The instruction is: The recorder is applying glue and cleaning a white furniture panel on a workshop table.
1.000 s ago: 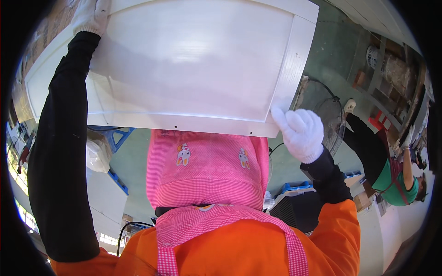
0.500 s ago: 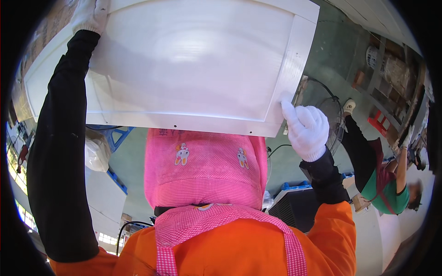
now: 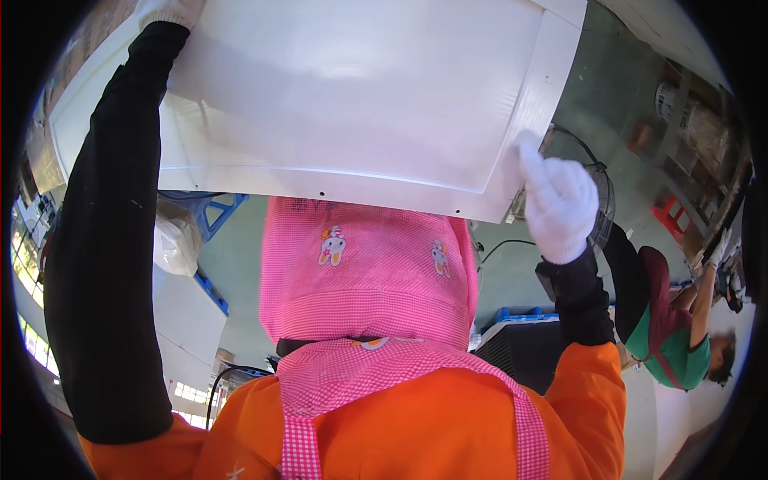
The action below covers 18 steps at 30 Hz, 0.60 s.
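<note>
My right hand [image 3: 562,204], mostly curled, nothing visibly held, meets the white framed panel [image 3: 344,104]; my left hand's [image 3: 170,10] grip I can't tell. Uneven pressure could shift it.

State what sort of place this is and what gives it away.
Likely a workshop or factory floor: a large framed white panel, an aproned co-worker nearby and a plain green floor suggest it.

A head-worn fisheye looks down at the nearby hands [image 3: 563,206].
</note>
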Motion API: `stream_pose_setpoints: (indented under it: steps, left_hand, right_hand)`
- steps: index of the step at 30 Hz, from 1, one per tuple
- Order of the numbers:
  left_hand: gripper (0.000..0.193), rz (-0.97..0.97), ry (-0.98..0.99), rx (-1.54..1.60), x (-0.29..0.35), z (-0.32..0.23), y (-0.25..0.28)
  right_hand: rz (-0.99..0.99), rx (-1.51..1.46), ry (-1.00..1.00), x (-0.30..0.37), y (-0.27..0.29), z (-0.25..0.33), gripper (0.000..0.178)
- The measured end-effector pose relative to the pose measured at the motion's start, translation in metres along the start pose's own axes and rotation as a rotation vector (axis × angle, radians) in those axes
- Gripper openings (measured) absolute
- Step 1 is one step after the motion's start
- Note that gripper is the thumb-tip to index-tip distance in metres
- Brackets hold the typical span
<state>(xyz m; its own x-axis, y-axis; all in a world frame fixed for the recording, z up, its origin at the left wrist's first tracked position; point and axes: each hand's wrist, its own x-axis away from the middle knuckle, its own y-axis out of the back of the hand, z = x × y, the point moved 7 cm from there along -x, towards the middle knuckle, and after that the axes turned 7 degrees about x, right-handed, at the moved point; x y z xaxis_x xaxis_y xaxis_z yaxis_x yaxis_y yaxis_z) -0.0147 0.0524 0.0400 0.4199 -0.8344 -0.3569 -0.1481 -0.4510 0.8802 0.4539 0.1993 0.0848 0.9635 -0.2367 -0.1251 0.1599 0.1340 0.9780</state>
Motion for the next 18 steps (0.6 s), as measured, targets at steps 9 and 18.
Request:
stream_pose_setpoints:
  steps: [9, 18]
  left_hand:
    - [0.038, -0.017, -0.014, -0.006, 0.002, -0.004, -0.003]
    - [0.039, -0.013, 0.028, -0.008, 0.002, -0.009, -0.008]
  right_hand:
    - [0.129, -0.224, -0.147, 0.037, -0.013, 0.086, 0.051]
    - [0.087, -0.18, -0.101, 0.017, -0.006, 0.06, 0.046]
